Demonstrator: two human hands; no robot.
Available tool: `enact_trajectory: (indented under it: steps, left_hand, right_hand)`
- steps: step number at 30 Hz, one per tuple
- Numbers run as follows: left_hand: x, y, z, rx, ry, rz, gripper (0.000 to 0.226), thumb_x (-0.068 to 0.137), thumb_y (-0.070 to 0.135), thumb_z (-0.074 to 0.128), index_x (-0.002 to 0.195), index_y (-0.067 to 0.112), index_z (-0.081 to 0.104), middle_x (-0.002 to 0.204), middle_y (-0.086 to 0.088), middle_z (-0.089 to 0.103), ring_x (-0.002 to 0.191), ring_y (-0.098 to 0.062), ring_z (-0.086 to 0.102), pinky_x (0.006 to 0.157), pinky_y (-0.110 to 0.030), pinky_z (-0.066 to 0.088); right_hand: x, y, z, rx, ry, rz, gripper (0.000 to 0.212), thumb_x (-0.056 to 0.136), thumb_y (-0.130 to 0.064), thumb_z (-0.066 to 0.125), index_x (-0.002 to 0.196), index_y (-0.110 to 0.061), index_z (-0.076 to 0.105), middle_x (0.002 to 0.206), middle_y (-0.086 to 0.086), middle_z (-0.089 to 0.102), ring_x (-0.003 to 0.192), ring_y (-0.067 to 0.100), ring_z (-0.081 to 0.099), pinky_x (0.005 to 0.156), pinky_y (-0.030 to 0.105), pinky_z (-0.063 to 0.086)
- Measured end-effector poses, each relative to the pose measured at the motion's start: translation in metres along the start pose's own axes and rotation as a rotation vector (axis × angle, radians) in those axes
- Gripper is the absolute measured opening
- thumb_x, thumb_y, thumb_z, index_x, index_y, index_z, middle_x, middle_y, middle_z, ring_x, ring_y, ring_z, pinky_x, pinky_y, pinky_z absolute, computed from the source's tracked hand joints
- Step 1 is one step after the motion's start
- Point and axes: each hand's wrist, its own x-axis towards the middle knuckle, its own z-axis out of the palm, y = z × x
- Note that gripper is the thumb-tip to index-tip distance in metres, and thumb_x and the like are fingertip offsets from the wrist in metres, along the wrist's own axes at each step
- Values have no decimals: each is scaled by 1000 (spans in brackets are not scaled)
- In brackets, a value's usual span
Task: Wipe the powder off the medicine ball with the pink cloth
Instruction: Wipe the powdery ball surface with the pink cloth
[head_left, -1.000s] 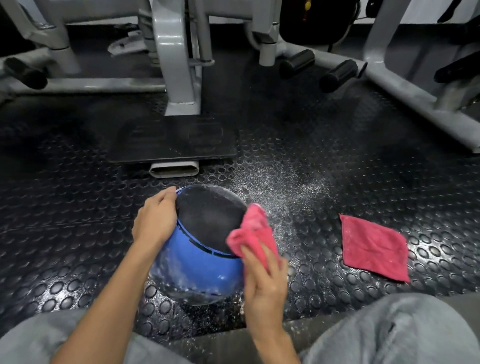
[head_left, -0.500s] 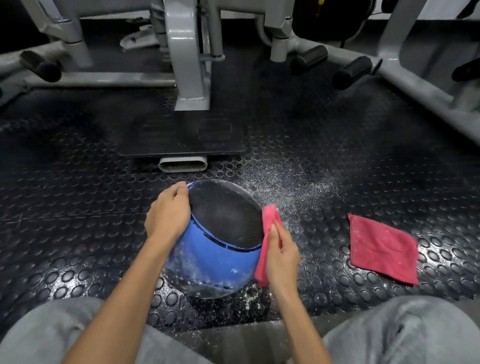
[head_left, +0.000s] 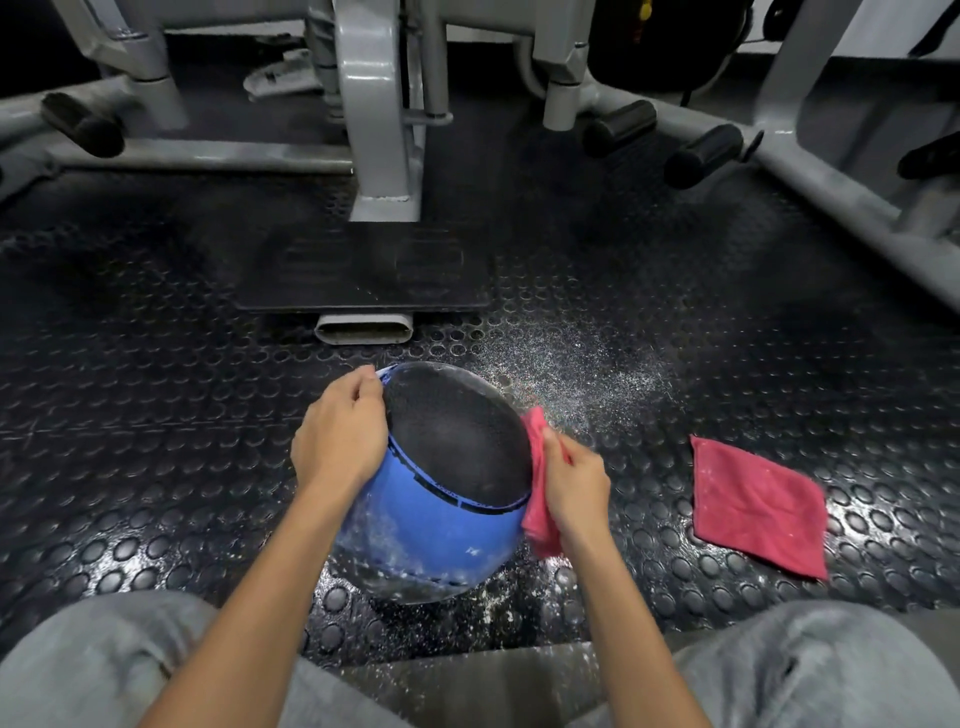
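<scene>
While the fingers (head_left: 549, 448) of the right hand (head_left: 574, 483) curl round a bunched pink cloth (head_left: 537, 519) and press it against the right flank of the medicine ball (head_left: 431, 535), the left hand (head_left: 340, 436) hooks over the ball's upper left, where the black cap meets the blue band, and braces it. Both forearms reach forward and down between the knees, one wrist on each side of the ball.

The ball rests on the studded rubber floor (head_left: 156, 415) just ahead of the knees, well short of the gym machine (head_left: 379, 104) at the far side. It looks heavy and firm, and being round it would likely roll under a push. So a brace opposite the wiping side suits it. The pebbled black cap should give grip. The blue band, streaked with white powder (head_left: 395, 540) low down, is probably slick. The cloth is soft and limp, best kept wadded. A second pink cloth (head_left: 753, 504) lies flat to the right, well apart.
</scene>
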Motion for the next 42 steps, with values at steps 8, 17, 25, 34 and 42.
enact_trajectory:
  steps: [8, 17, 25, 34, 42]
  left_hand:
    - [0, -9, -1, 12, 33, 7, 32, 99, 35, 27, 106, 40, 58, 138, 3, 50, 125, -26, 43, 93, -37, 30]
    - [-4, -11, 10, 33, 67, 93, 42, 100, 35, 28, 137, 28, 45, 145, 7, 42, 132, -21, 37, 105, -38, 27]
    - [-23, -17, 23, 74, 158, 220, 42, 99, 34, 29, 135, 24, 47, 142, 7, 46, 131, -19, 37, 108, -43, 29]
    - [-32, -26, 23, 54, 182, 298, 58, 86, 42, 20, 132, 26, 50, 138, 8, 49, 129, -17, 40, 107, -43, 30]
    - [-41, -27, 30, 105, 217, 347, 65, 83, 49, 13, 129, 25, 52, 136, 8, 51, 127, -19, 42, 105, -43, 32]
  right_hand:
    - [-34, -60, 28, -441, 29, -657, 28, 91, -46, 47, 110, -38, 65, 121, -11, 55, 108, 17, 46, 85, 32, 43]
    - [-3, -19, -7, -113, 25, -55, 29, 92, -36, 51, 113, -23, 67, 113, 5, 67, 103, 24, 60, 83, 27, 42]
    - [-25, -43, 4, -402, 95, -528, 24, 91, -40, 51, 105, -31, 68, 106, -8, 59, 95, 19, 50, 73, 26, 33]
    - [-12, -21, -19, -246, 76, -219, 23, 89, -39, 57, 105, -28, 70, 107, 1, 67, 100, 24, 60, 83, 30, 43]
    - [-31, -48, 3, -419, 41, -612, 23, 90, -43, 51, 102, -34, 68, 107, -9, 59, 98, 20, 51, 79, 31, 43]
